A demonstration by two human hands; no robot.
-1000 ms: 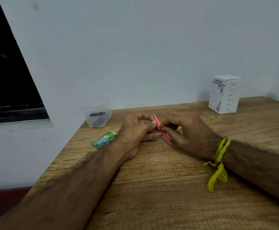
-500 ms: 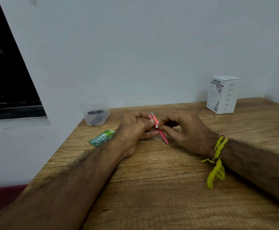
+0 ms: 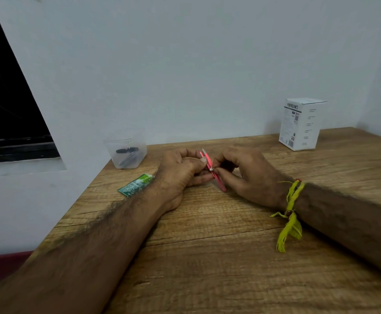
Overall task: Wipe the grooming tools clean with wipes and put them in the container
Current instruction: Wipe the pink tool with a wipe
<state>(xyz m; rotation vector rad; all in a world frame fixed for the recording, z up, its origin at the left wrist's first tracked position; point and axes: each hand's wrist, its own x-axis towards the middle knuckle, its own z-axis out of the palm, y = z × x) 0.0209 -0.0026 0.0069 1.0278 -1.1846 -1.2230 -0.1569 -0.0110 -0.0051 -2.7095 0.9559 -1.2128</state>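
Pink tweezers [image 3: 219, 181] stand tilted between my two hands at the middle of the wooden table [image 3: 230, 257], tips pointing up and away. My left hand [image 3: 180, 171] grips their upper part with thumb and fingers. My right hand [image 3: 246, 175] pinches a small white bit of wipe [image 3: 211, 168] against the tweezers' shaft. A clear plastic container [image 3: 126, 148] at the table's far left corner holds dark grooming tools. A green wipe sachet [image 3: 136, 185] lies flat just left of my left wrist.
A white printed carton [image 3: 302, 123] stands at the far right by the wall. The table's left edge drops off beside the sachet. A dark window opening is at the far left. A yellow thread band hangs from my right wrist.
My right hand's pinch with the white wipe has slid a little along the tweezers' shaft. Both hands stay in place; the tweezers remain tilted between them.
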